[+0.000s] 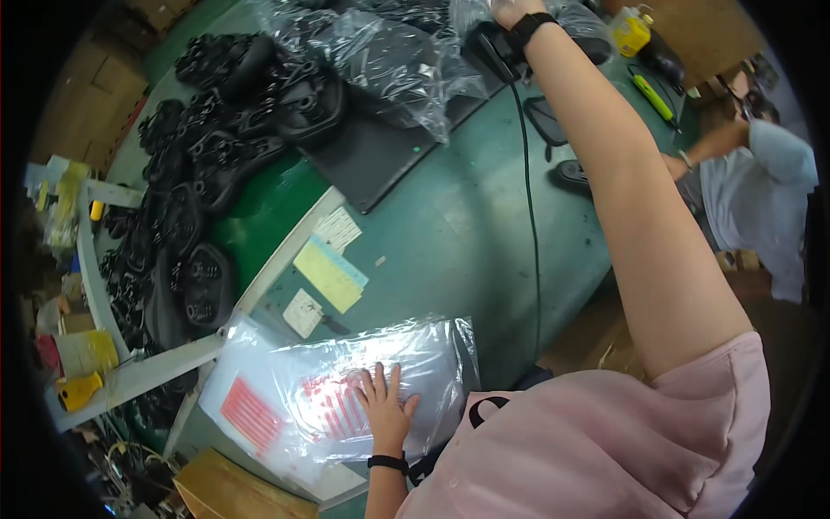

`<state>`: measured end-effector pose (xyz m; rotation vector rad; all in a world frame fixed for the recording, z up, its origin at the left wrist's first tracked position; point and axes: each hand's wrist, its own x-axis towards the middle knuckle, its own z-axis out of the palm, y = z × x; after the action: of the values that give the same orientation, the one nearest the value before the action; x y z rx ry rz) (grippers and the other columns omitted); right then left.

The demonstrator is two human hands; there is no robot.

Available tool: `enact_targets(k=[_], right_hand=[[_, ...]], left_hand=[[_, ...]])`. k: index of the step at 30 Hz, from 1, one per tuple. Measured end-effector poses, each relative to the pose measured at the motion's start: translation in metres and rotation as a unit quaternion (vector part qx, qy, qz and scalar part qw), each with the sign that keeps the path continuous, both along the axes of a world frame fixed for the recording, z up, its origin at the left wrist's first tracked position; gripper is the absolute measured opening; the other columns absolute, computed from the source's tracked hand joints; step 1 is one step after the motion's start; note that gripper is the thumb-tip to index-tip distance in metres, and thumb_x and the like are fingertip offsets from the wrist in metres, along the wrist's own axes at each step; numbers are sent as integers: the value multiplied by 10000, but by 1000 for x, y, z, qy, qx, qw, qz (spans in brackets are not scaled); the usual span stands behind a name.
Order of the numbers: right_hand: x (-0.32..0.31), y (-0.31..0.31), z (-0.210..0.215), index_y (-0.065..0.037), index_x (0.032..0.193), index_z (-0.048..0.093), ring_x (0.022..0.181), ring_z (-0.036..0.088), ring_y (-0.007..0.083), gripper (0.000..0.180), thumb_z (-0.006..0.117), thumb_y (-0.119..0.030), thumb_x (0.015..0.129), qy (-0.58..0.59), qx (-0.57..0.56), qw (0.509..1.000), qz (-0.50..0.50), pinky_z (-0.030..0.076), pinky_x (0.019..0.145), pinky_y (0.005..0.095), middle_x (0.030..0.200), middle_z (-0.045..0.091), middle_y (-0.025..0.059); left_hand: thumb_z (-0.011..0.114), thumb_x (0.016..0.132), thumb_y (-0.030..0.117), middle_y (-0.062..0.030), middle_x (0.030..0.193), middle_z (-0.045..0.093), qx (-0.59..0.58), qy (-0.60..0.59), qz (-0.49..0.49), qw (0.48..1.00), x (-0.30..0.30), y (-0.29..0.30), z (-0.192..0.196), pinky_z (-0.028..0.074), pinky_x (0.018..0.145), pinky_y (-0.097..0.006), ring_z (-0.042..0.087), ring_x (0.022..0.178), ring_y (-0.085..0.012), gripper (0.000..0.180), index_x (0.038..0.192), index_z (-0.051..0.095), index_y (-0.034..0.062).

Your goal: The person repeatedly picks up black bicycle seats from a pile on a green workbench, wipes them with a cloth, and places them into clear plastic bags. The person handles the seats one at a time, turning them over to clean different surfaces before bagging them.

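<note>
My left hand (386, 406) lies flat, fingers spread, on a stack of clear plastic bags (303, 381) with red printing, at the near edge of the table. A black band circles that wrist. My right arm reaches far across to the top edge of the view, where my right hand (513, 12) is beside clear plastic film (471, 12); its fingers are mostly cut off, so what they hold cannot be made out. Just below that hand is a black device (493, 52) with a black cable (527, 190) running down the table.
Black moulded parts (207, 147) pile up on the left, with plastic-wrapped ones (380, 52) at the back. Paper notes (330, 272) lie mid-table. A yellow bottle (631, 31) and a lime-green tool (654, 97) stand far right. Another person (752, 173) works at right. A cardboard box (233, 489) sits near left.
</note>
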<state>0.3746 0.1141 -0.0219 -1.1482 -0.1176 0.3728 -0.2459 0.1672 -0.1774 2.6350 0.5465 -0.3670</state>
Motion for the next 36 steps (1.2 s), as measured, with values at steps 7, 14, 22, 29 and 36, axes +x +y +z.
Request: enact_targets(k=[7,14,22,29,36], right_hand=[[-113,156,-81,-38,1042,630,1003,590,294,398,703,-133,663,-403,-335,841,132,462,912,404,990,637,149],[-143,212,-123,-84,1099,583,1151,433,344,554,775,-296,625,-698,-514,495,56,319,989,485,1182,491,172],[-117,207,-90,-85,1001,541,954,609,351,326,679,-174,719,-464,-471,712,237,407,837,455,927,637,160],[-198,126,-36,7,992,504,701,539,130,313,625,-39,707,-206,-257,866,377,435,614,265,779,561,62],[-325,41,54,13,1043,443,659,494,84,300,583,-38,783,-210,-180,759,589,408,600,240,714,554,38]], left_hand=[[609,806,450,-151,1487,300,10,-9,133,991,-2,33,-7,65,1111,-573,165,1393,-408,696,1402,412,148],[607,810,461,-104,1455,374,45,-37,164,985,6,35,-15,117,1100,-587,218,1379,-397,639,1378,450,215],[618,811,416,-94,1460,368,38,-74,177,981,5,34,-12,111,1104,-581,228,1378,-381,623,1378,447,223],[625,822,276,-160,1396,435,-70,-188,216,956,-17,46,-18,216,1102,-498,335,1319,-386,600,1369,441,111],[301,971,558,-179,1255,538,-606,-297,407,616,-3,59,84,504,881,-405,550,1125,-281,660,1389,389,55]])
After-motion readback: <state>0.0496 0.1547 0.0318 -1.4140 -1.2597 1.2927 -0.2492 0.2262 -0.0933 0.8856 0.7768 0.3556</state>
